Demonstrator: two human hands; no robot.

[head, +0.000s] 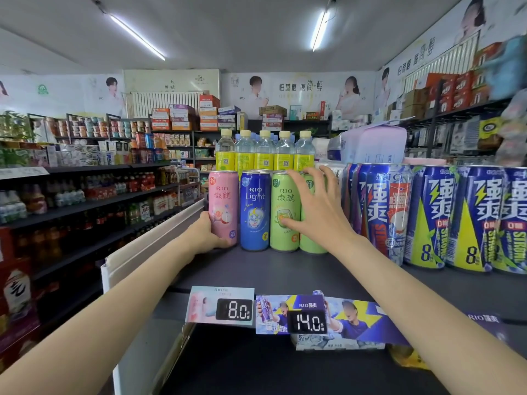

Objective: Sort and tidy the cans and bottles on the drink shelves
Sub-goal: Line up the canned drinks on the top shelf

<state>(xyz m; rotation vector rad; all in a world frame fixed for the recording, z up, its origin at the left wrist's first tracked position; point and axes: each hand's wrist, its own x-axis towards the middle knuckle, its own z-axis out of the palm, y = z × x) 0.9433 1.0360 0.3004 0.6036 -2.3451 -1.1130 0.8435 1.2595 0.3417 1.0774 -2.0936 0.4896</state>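
Fingers (310, 178) of the right hand (316, 206): spread and fairly straight, laid over the front of two green cans (285, 212) at centre frame, thumb pointing left across the nearer label; no closed grip evident. Left hand (208, 232): wrapped round the lower part of a pink can (224, 201), thumb across its front near the base. Both forearms enter from the lower corners and reach up and inward over the dark shelf (256, 269).

Foreground, lower centre: two price tags (233, 309) on the shelf lip.

Mid-shelf, centre: one row, left to right, of pink can, blue can (255, 209) and the green cans, upright and touching side to side, labels facing out.

Right of frame: tall blue-and-yellow cans (433, 218), upright, packed close, reaching nearer the shelf front than the slim row.

Behind the slim row: clear bottles with yellow labels (265, 155), upright in a line.

Progress, judged: the slim row appears largely squared, with both hands seemingly closing it up from either end. Bare shelf in front suggests pulling forward may remain; the lower shelves cannot be assessed.

Far background, left: aisle shelving (85, 195) of assorted drinks.
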